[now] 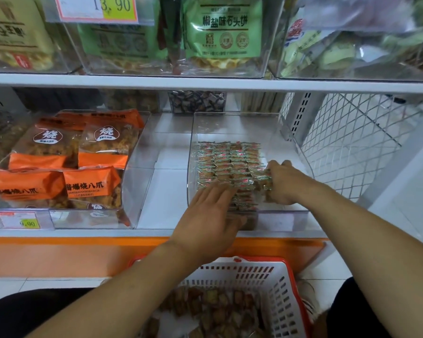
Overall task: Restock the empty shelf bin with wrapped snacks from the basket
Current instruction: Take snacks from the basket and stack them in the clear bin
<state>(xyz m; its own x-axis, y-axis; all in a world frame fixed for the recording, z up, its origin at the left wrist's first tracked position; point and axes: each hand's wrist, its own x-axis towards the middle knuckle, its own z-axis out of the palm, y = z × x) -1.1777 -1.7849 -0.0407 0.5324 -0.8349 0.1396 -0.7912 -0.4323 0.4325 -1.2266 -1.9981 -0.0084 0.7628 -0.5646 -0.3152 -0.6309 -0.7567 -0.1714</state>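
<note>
A clear plastic shelf bin (237, 123) on the middle shelf holds rows of small wrapped snacks (226, 162) with green and pink wrappers. My left hand (209, 214) lies flat with straight fingers on the front rows of the snacks. At the bin's right side my right hand (280, 182) grips a few wrapped snacks, fingers curled round them. Below, a white basket (282, 296) with a red rim holds many more wrapped snacks (213, 307).
To the left stands a clear bin of orange snack bags (64, 164) with a price tag (18, 219). Bare white shelf lies between the two bins. The upper shelf (205, 81) carries bins of green bags. A white wire mesh panel (352, 142) closes the right side.
</note>
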